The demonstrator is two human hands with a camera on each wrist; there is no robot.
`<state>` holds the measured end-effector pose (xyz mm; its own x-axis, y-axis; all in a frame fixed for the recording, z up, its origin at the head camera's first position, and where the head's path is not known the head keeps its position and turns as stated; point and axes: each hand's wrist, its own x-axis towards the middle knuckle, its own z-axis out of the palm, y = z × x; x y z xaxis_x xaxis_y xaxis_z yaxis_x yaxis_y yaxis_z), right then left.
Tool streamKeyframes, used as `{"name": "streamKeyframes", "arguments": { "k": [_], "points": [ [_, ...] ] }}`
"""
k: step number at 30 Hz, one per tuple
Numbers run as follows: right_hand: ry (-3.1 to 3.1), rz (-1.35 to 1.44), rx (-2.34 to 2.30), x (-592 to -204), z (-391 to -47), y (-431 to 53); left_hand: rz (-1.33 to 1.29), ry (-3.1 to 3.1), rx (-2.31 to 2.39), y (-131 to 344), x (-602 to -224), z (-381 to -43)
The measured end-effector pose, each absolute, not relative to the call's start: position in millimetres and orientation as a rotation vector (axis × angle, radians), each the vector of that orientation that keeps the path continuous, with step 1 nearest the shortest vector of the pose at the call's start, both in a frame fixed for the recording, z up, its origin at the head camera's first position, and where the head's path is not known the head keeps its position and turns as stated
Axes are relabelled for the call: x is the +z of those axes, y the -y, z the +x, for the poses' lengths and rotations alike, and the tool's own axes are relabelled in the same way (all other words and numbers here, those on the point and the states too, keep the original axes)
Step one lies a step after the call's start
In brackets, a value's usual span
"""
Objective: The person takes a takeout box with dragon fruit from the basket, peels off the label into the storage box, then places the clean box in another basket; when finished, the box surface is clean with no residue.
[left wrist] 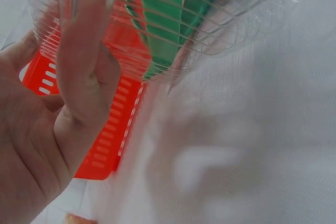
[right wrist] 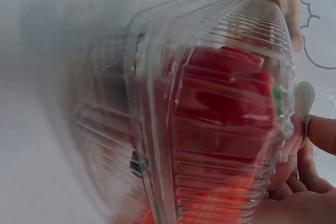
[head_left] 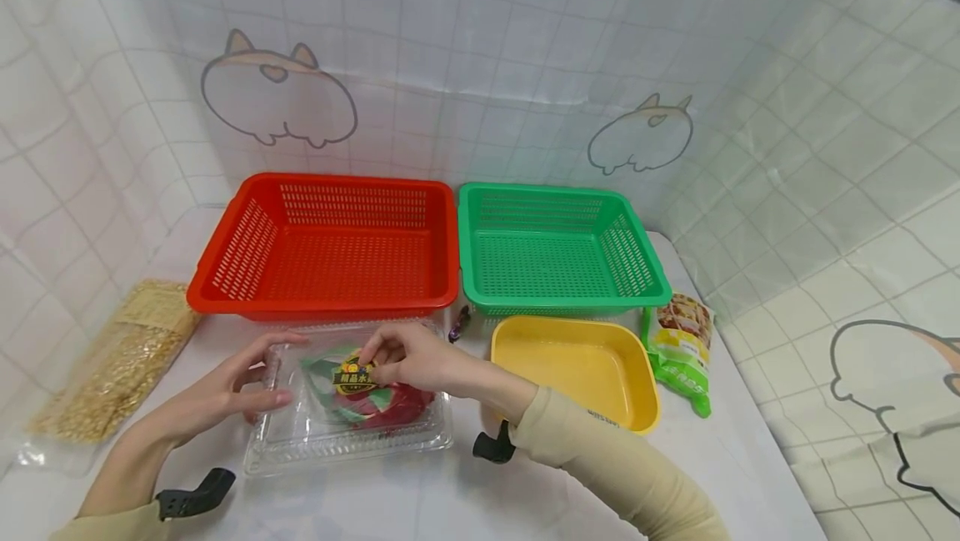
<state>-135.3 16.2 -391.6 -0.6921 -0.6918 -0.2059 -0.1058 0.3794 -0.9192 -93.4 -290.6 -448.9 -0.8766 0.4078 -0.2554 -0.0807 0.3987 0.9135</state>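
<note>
The red basket (head_left: 330, 249) stands at the back of the bench (head_left: 450, 491), with the green basket (head_left: 558, 251) just beside it on the right. The clear box (head_left: 348, 399) lies right in front of the red basket, its long axis running left to right, a red and green fruit inside. A yellow tray (head_left: 573, 366) sits right of the box, a grain bag (head_left: 112, 366) well left of it, and a green snack bag (head_left: 682, 349) beyond the tray. The left hand (head_left: 240, 391) holds the box's left end, fingers nearly straight against it. The right hand (head_left: 408, 358) rests on the lid, fingertips pinching at the round label (head_left: 354, 376).
</note>
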Motion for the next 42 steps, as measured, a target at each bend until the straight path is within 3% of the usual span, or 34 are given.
{"name": "streamKeyframes", "arguments": {
  "k": [12, 42],
  "points": [
    [-1.998, -0.556, -1.417, -384, -140, -31, 0.269, -2.219, 1.481, 292, -451, -92],
    [-2.250, -0.501, -1.276, -382, -163, -133, 0.316, -2.267, 1.407, 293, -450, -95]
  ]
}}
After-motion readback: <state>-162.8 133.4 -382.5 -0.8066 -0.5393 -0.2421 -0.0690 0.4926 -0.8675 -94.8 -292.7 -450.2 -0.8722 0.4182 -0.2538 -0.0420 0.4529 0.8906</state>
